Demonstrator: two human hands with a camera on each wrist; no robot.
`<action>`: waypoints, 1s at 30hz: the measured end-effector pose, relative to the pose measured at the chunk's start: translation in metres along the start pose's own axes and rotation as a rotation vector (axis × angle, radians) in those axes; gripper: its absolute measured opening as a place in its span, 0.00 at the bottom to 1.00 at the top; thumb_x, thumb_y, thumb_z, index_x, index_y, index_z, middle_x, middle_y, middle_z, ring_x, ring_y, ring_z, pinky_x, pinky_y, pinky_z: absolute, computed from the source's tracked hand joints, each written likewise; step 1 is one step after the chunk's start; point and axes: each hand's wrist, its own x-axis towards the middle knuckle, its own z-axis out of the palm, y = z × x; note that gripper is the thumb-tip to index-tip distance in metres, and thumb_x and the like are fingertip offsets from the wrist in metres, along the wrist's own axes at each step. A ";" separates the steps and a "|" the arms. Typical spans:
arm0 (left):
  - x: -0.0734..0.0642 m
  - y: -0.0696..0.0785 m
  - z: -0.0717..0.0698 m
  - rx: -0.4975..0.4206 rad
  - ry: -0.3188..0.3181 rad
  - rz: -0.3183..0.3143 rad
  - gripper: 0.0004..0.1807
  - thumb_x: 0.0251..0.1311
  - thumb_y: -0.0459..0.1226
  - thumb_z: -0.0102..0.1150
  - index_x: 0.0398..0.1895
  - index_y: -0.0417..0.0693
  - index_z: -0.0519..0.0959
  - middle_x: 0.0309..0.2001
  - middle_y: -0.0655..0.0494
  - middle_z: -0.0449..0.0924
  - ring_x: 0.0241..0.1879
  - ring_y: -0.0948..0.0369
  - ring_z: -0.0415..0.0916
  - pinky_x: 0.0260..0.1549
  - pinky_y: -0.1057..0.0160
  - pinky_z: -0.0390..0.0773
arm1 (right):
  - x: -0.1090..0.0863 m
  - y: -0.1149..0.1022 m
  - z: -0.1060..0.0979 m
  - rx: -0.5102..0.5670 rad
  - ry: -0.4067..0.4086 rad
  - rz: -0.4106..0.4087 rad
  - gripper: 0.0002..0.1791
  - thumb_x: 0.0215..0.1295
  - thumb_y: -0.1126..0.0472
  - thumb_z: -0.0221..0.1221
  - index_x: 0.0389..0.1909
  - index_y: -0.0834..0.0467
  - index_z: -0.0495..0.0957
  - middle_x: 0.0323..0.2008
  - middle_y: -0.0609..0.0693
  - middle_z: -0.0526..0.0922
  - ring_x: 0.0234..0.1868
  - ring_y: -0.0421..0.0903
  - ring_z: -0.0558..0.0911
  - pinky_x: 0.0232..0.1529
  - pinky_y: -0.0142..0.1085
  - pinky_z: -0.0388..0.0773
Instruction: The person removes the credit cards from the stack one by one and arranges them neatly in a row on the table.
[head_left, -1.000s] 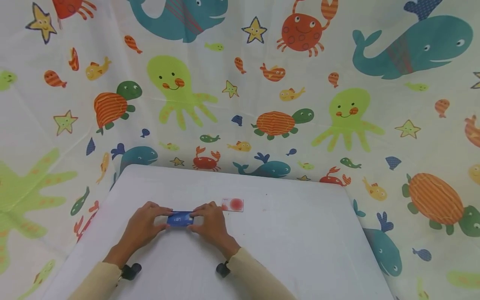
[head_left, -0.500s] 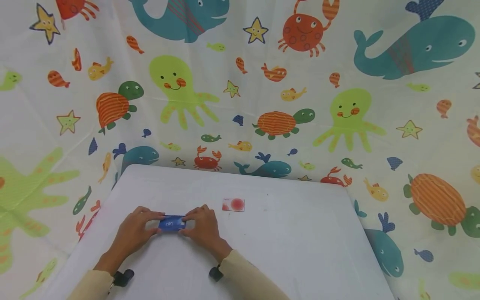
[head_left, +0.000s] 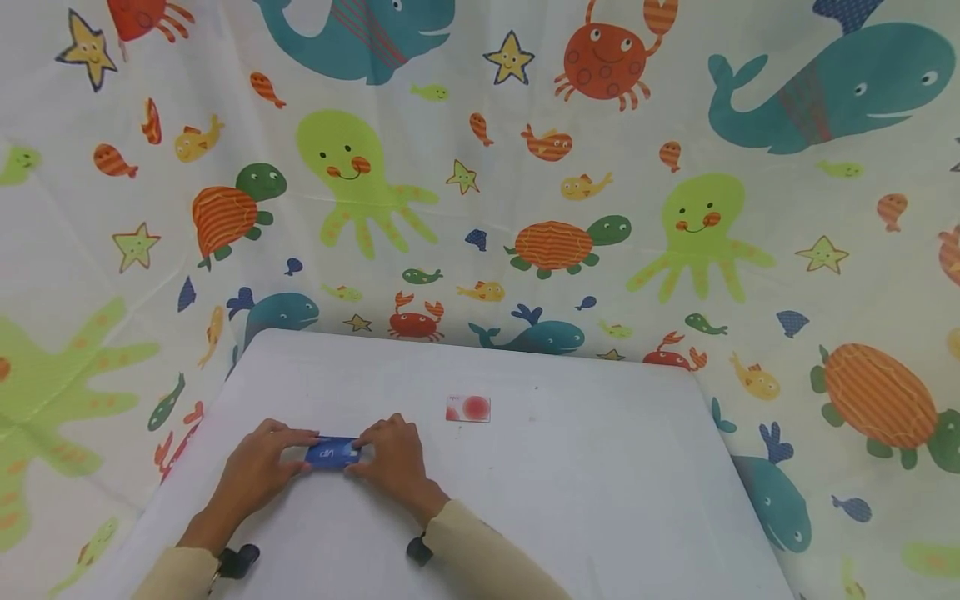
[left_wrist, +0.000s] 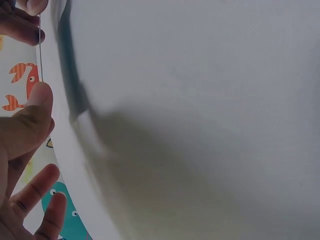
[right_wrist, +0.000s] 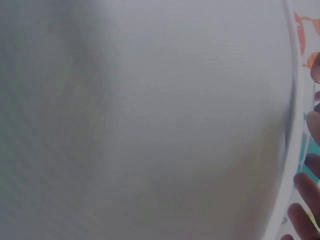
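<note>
From my station I log the desk (head_left: 615,467), with the cloth (head_left: 480,67) behind its far edge and along left and right. Held card (head_left: 330,454): over the desk's left half, between left grip (head_left: 255,460) at its left end and right grip (head_left: 397,461) at its right. Whether it touches the desk, I cannot tell. Second card (head_left: 468,408): flat on the desk, farther back, right of right grip and apart from it. Left sleeve (head_left: 178,575) and right sleeve (head_left: 491,554) lie at the near side, before the grips.
</note>
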 end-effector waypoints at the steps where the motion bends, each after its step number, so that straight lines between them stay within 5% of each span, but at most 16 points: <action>1: 0.000 -0.001 0.000 0.001 -0.006 -0.004 0.25 0.50 0.35 0.84 0.55 0.53 0.90 0.45 0.54 0.89 0.49 0.51 0.80 0.49 0.41 0.83 | 0.000 -0.001 0.001 -0.013 -0.003 -0.004 0.20 0.56 0.35 0.77 0.48 0.37 0.92 0.46 0.33 0.91 0.47 0.33 0.76 0.50 0.28 0.70; 18: -0.005 -0.009 0.005 0.008 -0.041 -0.038 0.25 0.50 0.36 0.84 0.55 0.53 0.90 0.45 0.55 0.89 0.49 0.52 0.79 0.48 0.43 0.83 | -0.002 -0.013 0.006 -0.116 0.006 -0.018 0.19 0.56 0.35 0.77 0.47 0.36 0.92 0.46 0.35 0.90 0.45 0.35 0.75 0.48 0.29 0.71; 30: -0.010 -0.009 0.008 0.007 -0.009 -0.023 0.27 0.48 0.35 0.85 0.55 0.52 0.90 0.44 0.56 0.90 0.47 0.54 0.79 0.46 0.47 0.83 | -0.003 -0.017 0.010 -0.188 0.004 -0.025 0.20 0.56 0.35 0.76 0.48 0.35 0.92 0.47 0.35 0.90 0.46 0.37 0.75 0.48 0.29 0.72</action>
